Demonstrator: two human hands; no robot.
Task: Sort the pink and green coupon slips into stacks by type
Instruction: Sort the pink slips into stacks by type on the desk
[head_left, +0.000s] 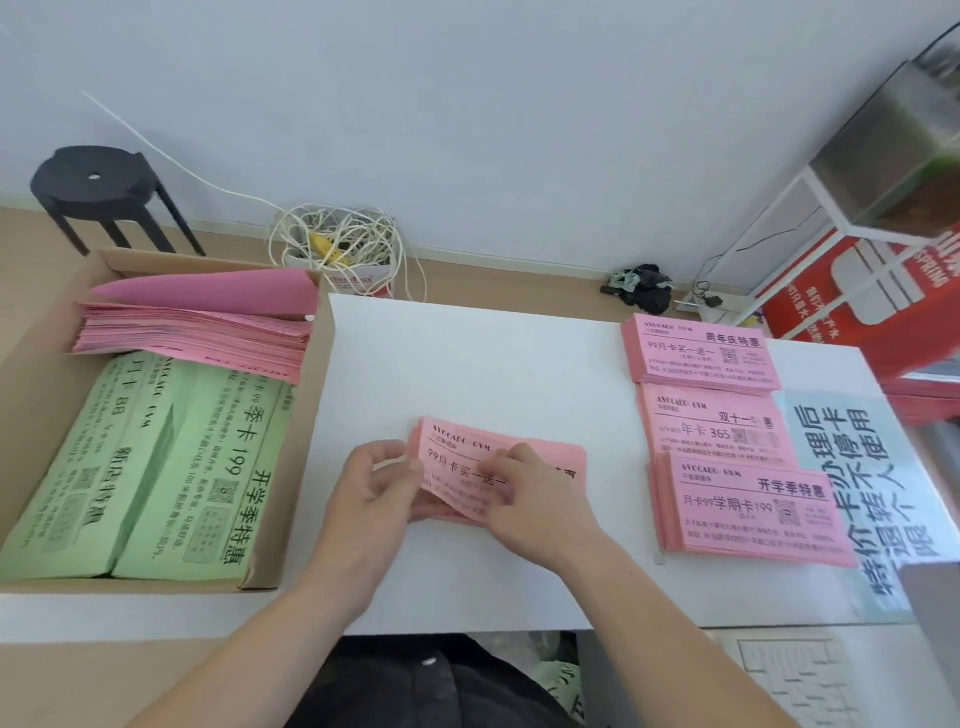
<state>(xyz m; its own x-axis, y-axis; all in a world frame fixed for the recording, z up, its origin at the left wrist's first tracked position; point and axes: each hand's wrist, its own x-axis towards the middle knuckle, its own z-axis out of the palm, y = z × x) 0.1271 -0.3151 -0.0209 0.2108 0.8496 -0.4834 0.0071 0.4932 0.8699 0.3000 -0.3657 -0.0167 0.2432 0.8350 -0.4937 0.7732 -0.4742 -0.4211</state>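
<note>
- A bundle of pink paper coupon slips (457, 452) is lying low over the middle of the white flat worktop (467, 364); its top slip is showing "AVOCADO GYM" and "99月卡买一送一".
- The left hand (374, 483) is pinching the bundle's left end with curled fingers, while the right hand (535, 493) is gripping it from the front, fingertips curling onto the top slip.
- Three sorted pink stacks are sitting in a column at the worktop's right side:
  - the far pink stack (701, 353) is reading "周年庆特惠" and "99月卡买一送一";
  - the middle pink stack (711, 426) is reading "双十一" and "年卡 365";
  - the near pink stack (753, 514) is reading "开学季特惠" and "月卡99 学期卡199".
- An open brown cardboard box (41, 332) is sitting at the left, holding green paper slips (156, 467) printed "开学季特惠" and "季卡 199", with a loose heap of pink slips (197, 338) behind them.
</note>
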